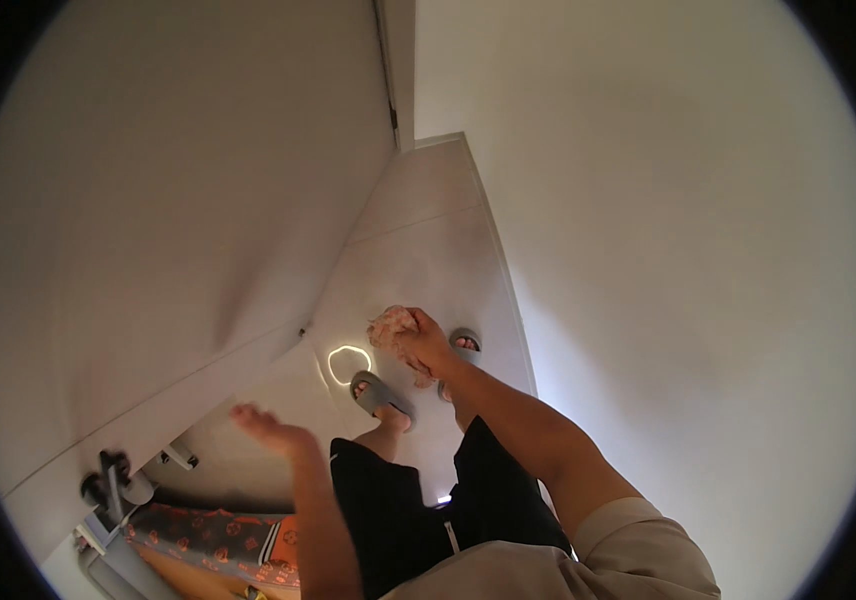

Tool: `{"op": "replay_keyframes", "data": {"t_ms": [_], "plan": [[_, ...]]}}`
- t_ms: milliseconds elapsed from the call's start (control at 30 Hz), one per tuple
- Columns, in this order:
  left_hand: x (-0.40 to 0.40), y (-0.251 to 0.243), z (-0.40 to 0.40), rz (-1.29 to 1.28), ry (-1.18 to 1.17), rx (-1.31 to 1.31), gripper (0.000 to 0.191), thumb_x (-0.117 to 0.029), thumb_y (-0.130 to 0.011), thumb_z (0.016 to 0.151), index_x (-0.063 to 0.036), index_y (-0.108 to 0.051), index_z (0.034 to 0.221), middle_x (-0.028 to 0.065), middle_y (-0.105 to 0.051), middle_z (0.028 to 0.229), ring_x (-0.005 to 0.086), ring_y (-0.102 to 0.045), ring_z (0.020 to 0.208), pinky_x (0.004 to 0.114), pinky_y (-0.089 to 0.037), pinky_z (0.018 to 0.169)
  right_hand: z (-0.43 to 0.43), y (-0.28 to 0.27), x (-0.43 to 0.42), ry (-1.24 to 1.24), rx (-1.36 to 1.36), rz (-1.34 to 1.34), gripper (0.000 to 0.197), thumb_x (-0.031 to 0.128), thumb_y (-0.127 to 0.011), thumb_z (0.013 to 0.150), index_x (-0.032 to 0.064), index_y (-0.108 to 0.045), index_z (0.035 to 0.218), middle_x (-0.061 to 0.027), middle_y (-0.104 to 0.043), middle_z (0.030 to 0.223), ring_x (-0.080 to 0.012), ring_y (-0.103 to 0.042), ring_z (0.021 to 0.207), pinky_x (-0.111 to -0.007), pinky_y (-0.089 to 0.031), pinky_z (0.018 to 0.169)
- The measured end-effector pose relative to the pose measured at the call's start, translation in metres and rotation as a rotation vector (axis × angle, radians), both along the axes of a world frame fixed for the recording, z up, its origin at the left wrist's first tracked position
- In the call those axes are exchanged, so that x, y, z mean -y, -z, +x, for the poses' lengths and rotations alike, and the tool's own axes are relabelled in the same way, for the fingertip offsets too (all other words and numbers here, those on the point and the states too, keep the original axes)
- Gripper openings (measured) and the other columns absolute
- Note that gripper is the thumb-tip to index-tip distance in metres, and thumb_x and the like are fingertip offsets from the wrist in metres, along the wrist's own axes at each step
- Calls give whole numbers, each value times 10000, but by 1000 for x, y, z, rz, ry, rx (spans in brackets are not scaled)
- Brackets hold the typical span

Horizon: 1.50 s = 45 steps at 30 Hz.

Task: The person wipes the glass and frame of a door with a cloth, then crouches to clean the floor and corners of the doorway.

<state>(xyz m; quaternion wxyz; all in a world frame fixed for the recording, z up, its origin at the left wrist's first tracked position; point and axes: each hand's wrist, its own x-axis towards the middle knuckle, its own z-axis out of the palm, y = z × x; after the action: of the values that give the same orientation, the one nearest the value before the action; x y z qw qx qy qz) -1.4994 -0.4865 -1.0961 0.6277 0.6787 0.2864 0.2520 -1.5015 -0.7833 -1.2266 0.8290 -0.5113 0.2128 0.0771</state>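
My right hand (428,343) is closed on a crumpled pinkish cloth (392,327), its loose end hanging below my fingers. Both are held over the floor between my feet, which wear grey slides (377,395). My left hand (267,429) is raised at the lower left, slightly blurred, beside a large pale panel or door. Its fingers are apart and nothing shows in it.
A white wall (660,225) rises at the right, and a large pale panel (173,187) fills the left. A patterned dark and orange covering (210,536) lies at the lower left, near a grey bin-like container (109,574) and a black-and-silver object. A ring-shaped reflection shows on the tiled floor (420,262).
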Motion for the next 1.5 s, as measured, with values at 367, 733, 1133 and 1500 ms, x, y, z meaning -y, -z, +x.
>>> {"op": "replay_keyframes", "data": {"t_ms": [367, 733, 1133, 1500], "plan": [[156, 429, 170, -211, 1125, -769, 671, -46, -692, 943, -76, -518, 1590, 83, -669, 1442, 167, -669, 1174, 337, -514, 1041, 101, 319, 92, -239, -180, 239, 637, 132, -773, 924, 63, -526, 1508, -108, -680, 1306, -231, -660, 1161, -402, -571, 1002], [148, 630, 301, -281, 1245, -409, 245, -109, -666, 1091, -110, -640, 1335, -14, -689, 1139, 111, -650, 964, 305, -555, 779, 209, 528, 88, -296, -48, -696, 536, 133, -782, 943, 95, -590, 1442, -99, -692, 1213, -190, -650, 1084, -387, -560, 903], [175, 691, 328, -3, 1062, -172, 194, -59, -667, 1075, -58, -665, 1270, -32, -645, 1055, 68, -567, 918, 250, -490, 779, 265, 551, 112, 210, 141, -886, 290, -14, -738, 938, 76, -705, 1212, -122, -758, 1108, -214, -733, 944, -355, -580, 875], [177, 681, 362, 516, 821, 116, 346, -4, -599, 1049, -20, -642, 1392, 132, -723, 1230, 265, -674, 1152, 408, -533, 1009, 322, 527, 90, 329, 462, -1632, 409, 124, -764, 936, 129, -698, 1341, -130, -641, 1389, -374, -580, 1306, -516, -476, 1114]]}}
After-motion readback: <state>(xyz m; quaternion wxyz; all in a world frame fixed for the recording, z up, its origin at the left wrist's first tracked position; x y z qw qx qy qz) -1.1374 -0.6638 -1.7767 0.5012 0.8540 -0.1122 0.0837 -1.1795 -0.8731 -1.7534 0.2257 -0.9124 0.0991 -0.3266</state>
